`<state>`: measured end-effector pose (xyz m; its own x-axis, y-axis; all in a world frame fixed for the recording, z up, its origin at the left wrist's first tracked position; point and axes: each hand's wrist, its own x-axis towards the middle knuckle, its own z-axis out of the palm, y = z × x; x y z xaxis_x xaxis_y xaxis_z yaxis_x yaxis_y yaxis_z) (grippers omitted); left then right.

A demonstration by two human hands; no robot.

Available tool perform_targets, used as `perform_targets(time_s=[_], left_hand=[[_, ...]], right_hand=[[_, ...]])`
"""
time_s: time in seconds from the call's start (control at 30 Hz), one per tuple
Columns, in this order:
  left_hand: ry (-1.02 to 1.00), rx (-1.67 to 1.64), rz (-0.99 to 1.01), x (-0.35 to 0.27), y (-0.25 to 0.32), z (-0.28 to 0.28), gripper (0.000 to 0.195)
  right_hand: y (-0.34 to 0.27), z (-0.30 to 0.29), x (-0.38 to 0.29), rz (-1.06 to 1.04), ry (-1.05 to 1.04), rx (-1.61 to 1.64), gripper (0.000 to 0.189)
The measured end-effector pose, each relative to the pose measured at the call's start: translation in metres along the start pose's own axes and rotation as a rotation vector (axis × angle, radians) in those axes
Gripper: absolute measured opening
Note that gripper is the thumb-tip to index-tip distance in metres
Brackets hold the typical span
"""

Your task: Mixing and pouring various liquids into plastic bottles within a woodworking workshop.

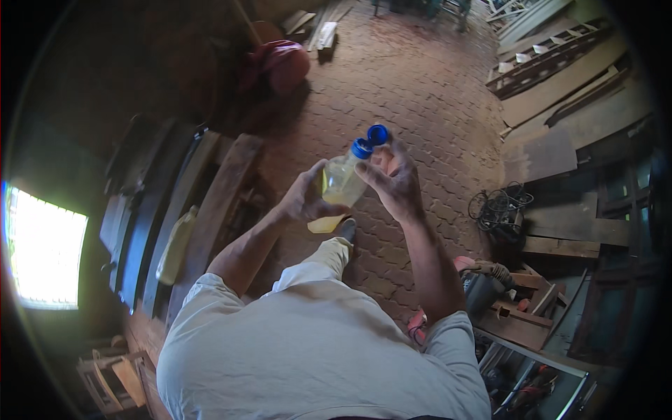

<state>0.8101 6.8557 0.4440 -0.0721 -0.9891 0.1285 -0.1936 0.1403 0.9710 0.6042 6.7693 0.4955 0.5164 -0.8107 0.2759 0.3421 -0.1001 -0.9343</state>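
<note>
A clear plastic bottle point(344, 181) with yellowish liquid in its lower part tilts in front of me, its neck pointing up and to the right. Its blue flip-top cap point(361, 149) has the round lid point(377, 135) swung open. My left hand point(310, 194) is wrapped around the bottle's body. At the neck, my right hand point(396, 181) rests its thumb against the bottle's shoulder, with fingers behind the cap and near the lid. Those fingers are partly hidden.
Thick wooden planks point(220, 210) are on the left, with a pale bottle-shaped object point(177, 247) on them. A red sack point(281, 65) sits ahead on the paver floor point(399, 79). Coiled black cable point(499, 207), wood pieces point(525, 315) and leaning boards point(567, 110) line the right.
</note>
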Motion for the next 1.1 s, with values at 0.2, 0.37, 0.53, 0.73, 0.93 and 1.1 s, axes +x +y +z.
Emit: perform_targets(time_s=[0.2,0.37,0.53,0.73,0.93,1.1], left_hand=[[-0.202,-0.040,-0.042,0.186,-0.033,0.050,0.084],[-0.322,-0.204,-0.044,0.355,-0.025,0.087,0.084],[-0.417,-0.163,-0.138,0.515,-0.034,0.141,0.080],[-0.345,-0.089,0.041,0.678,-0.105,0.231,0.093],[-0.010,-0.091,-0.118,0.849,-0.109,0.230,0.088],[0.543,-0.052,0.241,1.016,-0.059,0.148,0.054]], right_hand=[[0.013,-0.136,0.103,-0.121,0.156,-0.498,0.049],[-0.015,-0.241,0.206,-0.068,0.389,-0.804,0.038],[-0.014,-0.377,0.297,-0.168,0.459,-0.831,0.036],[-0.001,-0.535,0.365,-0.191,0.324,-1.076,0.047],[0.017,-0.676,0.434,-0.129,0.493,-0.695,0.072],[0.043,-0.824,0.463,0.339,0.458,-0.553,0.060]])
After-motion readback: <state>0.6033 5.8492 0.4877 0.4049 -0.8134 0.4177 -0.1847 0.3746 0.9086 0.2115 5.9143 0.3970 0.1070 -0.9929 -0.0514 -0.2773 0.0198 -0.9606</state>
